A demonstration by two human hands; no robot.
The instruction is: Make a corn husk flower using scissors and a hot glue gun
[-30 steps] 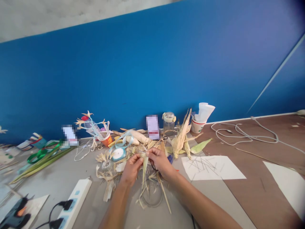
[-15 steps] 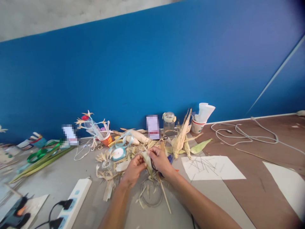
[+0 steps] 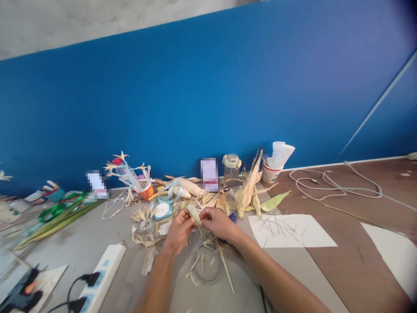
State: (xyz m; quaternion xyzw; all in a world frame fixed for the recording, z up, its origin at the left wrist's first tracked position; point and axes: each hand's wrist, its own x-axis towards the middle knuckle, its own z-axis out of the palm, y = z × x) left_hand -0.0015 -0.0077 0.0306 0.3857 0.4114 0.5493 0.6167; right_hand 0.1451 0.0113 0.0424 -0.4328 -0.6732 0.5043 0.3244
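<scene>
A pale green corn husk piece (image 3: 194, 213) is pinched between my two hands above the table. My left hand (image 3: 180, 229) grips its left side, thumb against fingers. From the other side my right hand (image 3: 217, 221) closes on the same husk with thumb and forefinger. Below them lies a thin wire coil (image 3: 208, 266) with husk scraps on it. Just left of my left hand are a roll of light blue ribbon (image 3: 162, 211) and torn husks. Past my right hand stands a bundle of dry corn husks (image 3: 246, 193), with a blue object (image 3: 232, 217) partly hidden by the wrist.
A white power strip (image 3: 106, 271) with black plugs sits at the front left. White paper (image 3: 293, 230) with thin wires lies to the right, beyond it a white cable (image 3: 345, 189). A clear jar (image 3: 231, 169) and paper cup (image 3: 271, 174) stand by the blue partition (image 3: 182, 95).
Both hands have shifted slightly left with the husk. The husk's upper end now leans left, and my right fingers grip it lower down.
</scene>
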